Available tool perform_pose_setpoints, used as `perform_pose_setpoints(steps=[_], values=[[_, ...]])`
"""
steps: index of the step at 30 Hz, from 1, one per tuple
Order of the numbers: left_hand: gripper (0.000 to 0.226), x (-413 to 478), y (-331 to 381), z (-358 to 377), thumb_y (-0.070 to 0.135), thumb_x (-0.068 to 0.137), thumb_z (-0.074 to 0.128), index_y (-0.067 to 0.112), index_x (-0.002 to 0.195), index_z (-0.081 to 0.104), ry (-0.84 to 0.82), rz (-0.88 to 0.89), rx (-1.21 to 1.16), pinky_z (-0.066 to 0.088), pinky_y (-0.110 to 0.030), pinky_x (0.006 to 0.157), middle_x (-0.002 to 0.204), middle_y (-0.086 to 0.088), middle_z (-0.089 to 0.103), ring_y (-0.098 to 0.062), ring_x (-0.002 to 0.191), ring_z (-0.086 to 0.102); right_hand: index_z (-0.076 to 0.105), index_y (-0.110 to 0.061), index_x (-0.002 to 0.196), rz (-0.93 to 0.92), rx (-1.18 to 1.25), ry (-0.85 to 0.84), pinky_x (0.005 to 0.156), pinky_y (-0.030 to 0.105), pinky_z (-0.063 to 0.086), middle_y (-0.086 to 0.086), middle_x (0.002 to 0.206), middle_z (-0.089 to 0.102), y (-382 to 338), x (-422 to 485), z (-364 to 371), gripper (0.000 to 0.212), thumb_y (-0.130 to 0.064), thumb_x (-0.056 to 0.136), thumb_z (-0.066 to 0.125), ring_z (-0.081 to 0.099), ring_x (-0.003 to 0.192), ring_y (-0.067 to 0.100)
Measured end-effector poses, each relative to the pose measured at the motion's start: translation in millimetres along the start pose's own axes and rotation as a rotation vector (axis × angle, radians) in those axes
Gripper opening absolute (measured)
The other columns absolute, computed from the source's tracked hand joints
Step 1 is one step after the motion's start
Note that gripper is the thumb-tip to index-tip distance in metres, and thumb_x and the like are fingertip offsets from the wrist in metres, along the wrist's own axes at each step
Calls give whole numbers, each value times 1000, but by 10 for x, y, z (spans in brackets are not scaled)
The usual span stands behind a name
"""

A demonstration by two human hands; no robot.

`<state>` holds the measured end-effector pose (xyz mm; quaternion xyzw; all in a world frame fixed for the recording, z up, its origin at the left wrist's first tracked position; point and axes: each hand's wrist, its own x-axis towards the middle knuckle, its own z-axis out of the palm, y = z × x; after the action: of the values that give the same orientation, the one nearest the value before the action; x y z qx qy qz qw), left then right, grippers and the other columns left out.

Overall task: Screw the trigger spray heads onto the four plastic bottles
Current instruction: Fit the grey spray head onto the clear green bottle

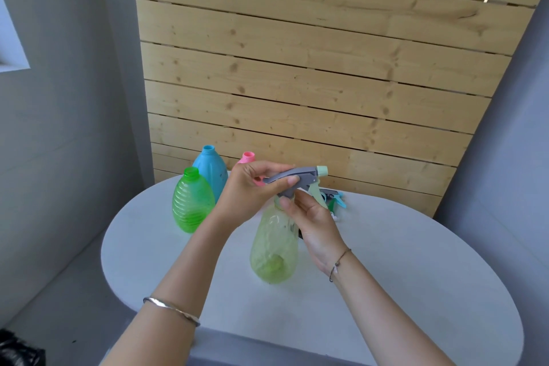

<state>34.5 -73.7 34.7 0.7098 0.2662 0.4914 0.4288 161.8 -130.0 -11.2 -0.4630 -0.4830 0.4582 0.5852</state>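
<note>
A pale yellow-green translucent bottle (274, 249) stands upright in the middle of the white table (401, 270). A grey trigger spray head (300, 177) with a pale green nozzle sits on its neck. My left hand (252, 190) grips the top of that spray head. My right hand (315, 223) has its fingertips at the bottle's neck and collar. A bright green bottle (193, 202), a blue bottle (211, 171) and a pink bottle (248, 157) stand open-necked at the back left; the pink one is mostly hidden behind my left hand.
More spray heads (334, 197) lie in a small pile on the table behind my right hand, partly hidden. A wooden slat wall (312, 68) rises just behind the table. Grey walls flank both sides. The rounded table edge runs close to me.
</note>
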Motion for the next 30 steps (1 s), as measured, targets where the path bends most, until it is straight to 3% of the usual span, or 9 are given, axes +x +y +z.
perform_pose_setpoints(steps=[3, 8, 14, 19, 22, 25, 28, 30], values=[[19, -26, -5, -8, 7, 78, 74, 7, 97, 73, -6, -11, -35, 47, -7, 69, 82, 7, 72, 7, 72, 65, 74, -32, 92, -24, 28, 31, 87, 26, 44, -13, 93, 73, 30, 17, 8, 29, -39, 64, 74, 63, 90, 2], [23, -40, 3, -13, 7, 79, 73, 0, 100, 72, -9, -28, -58, 49, -11, 71, 86, -3, 73, 2, 74, 66, 61, -21, 122, 23, -37, -164, 106, 30, 39, -5, 124, 66, 16, 19, -79, 48, -39, 78, 65, 55, 123, 12], [22, -34, -6, -25, 6, 79, 73, 4, 101, 72, -29, -32, -40, 49, -14, 82, 83, 2, 72, 5, 73, 64, 65, -25, 103, -47, 27, 33, 93, 29, 42, -10, 102, 70, 95, 27, 21, 39, -33, 66, 75, 61, 102, 6], [24, -38, 0, -25, 3, 79, 72, 1, 102, 71, -17, -2, -35, 47, -7, 71, 87, -3, 71, 7, 71, 64, 58, -18, 125, -3, 57, -139, 111, 39, 34, 4, 132, 61, 53, 9, -45, 50, -38, 80, 65, 49, 130, 21], [23, -36, 7, -38, 3, 79, 72, 3, 102, 71, -19, -1, -34, 46, -5, 68, 82, 3, 71, 9, 69, 63, 67, -21, 108, -41, 86, 22, 102, 35, 43, 0, 111, 70, 83, 1, 70, 36, -32, 75, 71, 61, 112, 15], [22, -44, 10, -46, 3, 78, 73, 6, 100, 71, -19, -1, -41, 46, -5, 66, 77, 12, 71, 10, 67, 63, 68, -28, 92, -80, 65, 111, 89, 27, 43, -10, 91, 69, 106, 14, 119, 17, -20, 78, 73, 62, 93, 6], [22, -57, 12, -45, 2, 79, 72, 5, 101, 71, -17, 7, -38, 46, -5, 67, 78, 12, 71, 10, 69, 63, 64, -32, 111, -46, 67, -86, 102, 27, 40, -8, 119, 67, 70, -4, 48, 30, -34, 82, 64, 57, 119, 9], [22, -57, 11, -49, 3, 79, 73, 8, 100, 71, -16, 4, -42, 46, -5, 68, 78, 14, 71, 9, 70, 64, 64, -34, 114, -46, 50, -131, 107, 29, 37, -7, 126, 65, 49, -26, 36, 33, -39, 82, 61, 54, 125, 10]])
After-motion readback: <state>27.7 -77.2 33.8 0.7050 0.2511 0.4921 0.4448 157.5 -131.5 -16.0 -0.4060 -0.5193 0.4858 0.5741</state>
